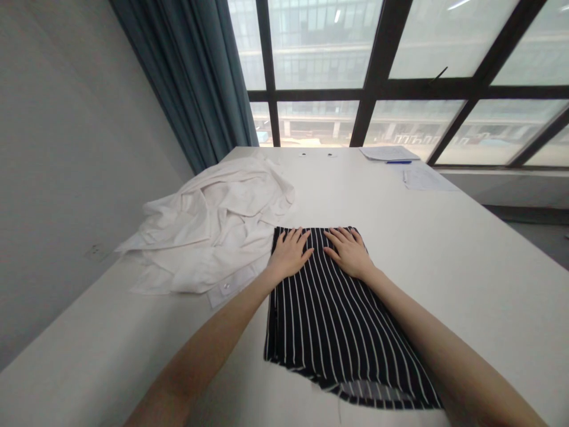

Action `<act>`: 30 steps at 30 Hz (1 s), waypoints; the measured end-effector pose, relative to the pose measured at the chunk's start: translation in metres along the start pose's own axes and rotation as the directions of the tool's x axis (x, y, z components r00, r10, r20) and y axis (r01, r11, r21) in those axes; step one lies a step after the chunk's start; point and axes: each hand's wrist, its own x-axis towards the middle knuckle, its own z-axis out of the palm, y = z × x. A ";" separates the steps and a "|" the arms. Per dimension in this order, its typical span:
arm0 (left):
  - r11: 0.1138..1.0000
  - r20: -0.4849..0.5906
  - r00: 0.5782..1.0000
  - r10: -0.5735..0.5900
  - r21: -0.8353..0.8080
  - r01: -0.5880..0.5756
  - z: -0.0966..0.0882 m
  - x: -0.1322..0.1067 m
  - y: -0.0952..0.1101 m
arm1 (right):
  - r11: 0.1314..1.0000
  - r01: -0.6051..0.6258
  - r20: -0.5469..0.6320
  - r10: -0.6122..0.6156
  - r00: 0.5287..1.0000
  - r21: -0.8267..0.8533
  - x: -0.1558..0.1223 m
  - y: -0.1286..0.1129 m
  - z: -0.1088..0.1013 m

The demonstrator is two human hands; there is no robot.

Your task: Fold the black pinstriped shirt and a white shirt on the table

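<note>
A black garment with white stripes (329, 326) lies spread on the white table, its far edge straight and its near hem gaping a little at the right. What kind of garment it is I cannot tell. My left hand (291, 254) rests flat on its far left part, fingers stretched out. On the far right part lies my right hand (348, 252), also flat with the fingers spread. Both palms press on the cloth without gripping it. Left of the garment, a crumpled white shirt (222, 207) is heaped, with a button showing on its near end.
The white table (444, 267) reaches back to the windows. Papers (386, 153) with a blue pen (399, 162) lie at its far right, and another sheet (427, 179) lies nearer. A blue curtain (195, 77) hangs at the back left beside a grey wall (80, 136).
</note>
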 end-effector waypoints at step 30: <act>0.870 -0.311 0.881 -0.358 -0.454 0.193 -0.003 0.015 -0.054 | 0.693 -0.115 -0.162 0.322 0.933 0.711 0.002 0.055 -0.018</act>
